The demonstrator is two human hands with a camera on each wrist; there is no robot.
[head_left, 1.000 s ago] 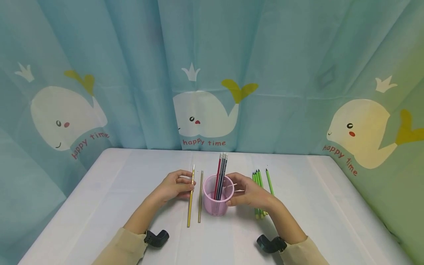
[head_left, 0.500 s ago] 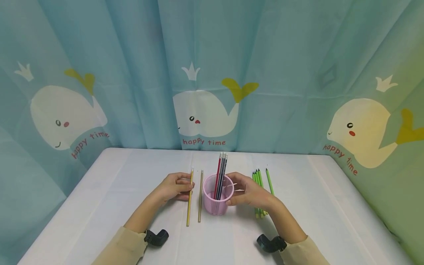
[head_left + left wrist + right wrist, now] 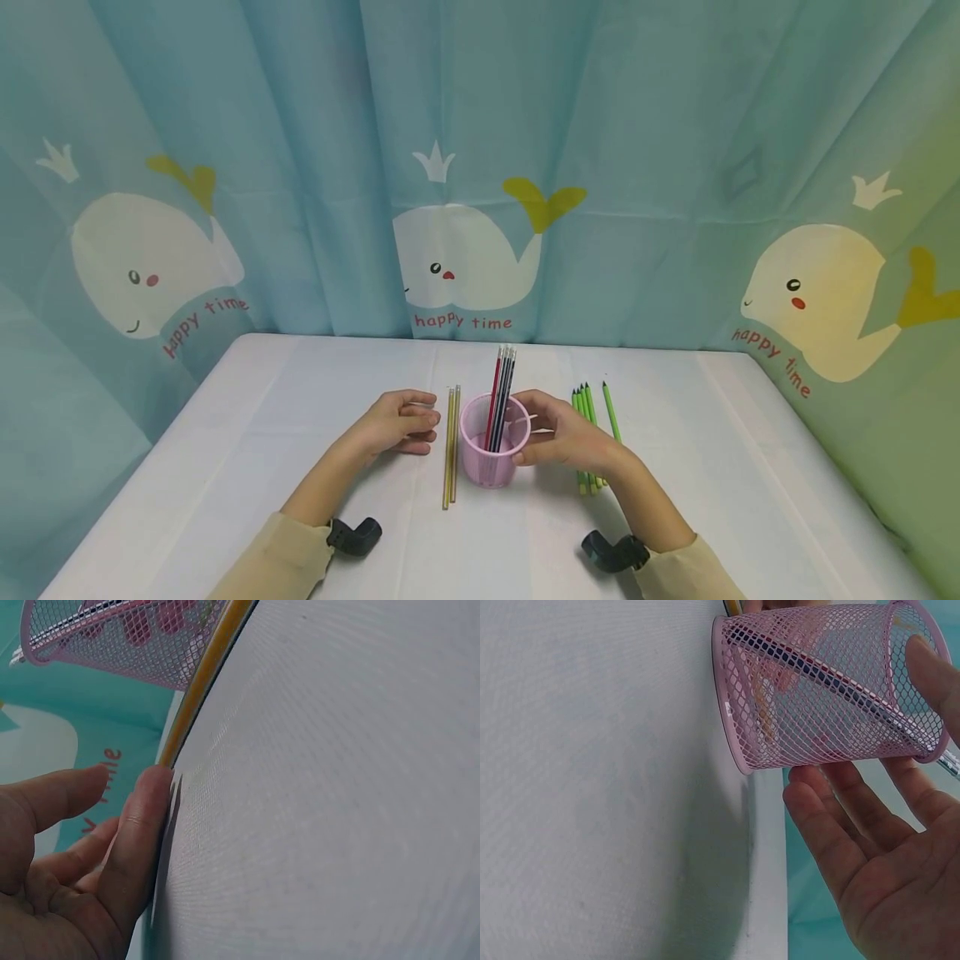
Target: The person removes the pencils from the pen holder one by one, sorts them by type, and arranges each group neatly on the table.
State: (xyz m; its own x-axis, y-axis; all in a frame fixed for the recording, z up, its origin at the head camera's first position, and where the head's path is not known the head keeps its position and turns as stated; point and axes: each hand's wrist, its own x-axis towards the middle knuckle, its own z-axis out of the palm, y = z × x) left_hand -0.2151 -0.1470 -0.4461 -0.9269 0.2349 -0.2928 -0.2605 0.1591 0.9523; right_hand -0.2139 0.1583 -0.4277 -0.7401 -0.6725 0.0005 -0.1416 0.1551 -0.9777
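Note:
A pink mesh pencil cup (image 3: pixel 489 473) stands upright in the middle of the table, holding several dark striped pencils (image 3: pixel 507 392) and a red one (image 3: pixel 493 400). My right hand (image 3: pixel 566 435) holds the cup from its right side; in the right wrist view the thumb (image 3: pixel 934 675) is by the rim and the fingers lie along the mesh wall. Two gold pencils (image 3: pixel 447 454) lie side by side just left of the cup. Left of them rests my left hand (image 3: pixel 397 423), fingers loosely bent with nothing between them. One yellow-gold pencil (image 3: pixel 202 686) shows past its fingertips in the left wrist view.
Several green pencils (image 3: pixel 587 433) lie in a group beneath and beside my right wrist, with one green pencil (image 3: pixel 611 411) slightly apart. The white table (image 3: pixel 300 467) ends at a blue curtain (image 3: pixel 637 275) printed with whales.
The gold pencil that my left hand pinched now lies on the table beside the other gold one, and the left fingers have let go. My right hand stays on the cup.

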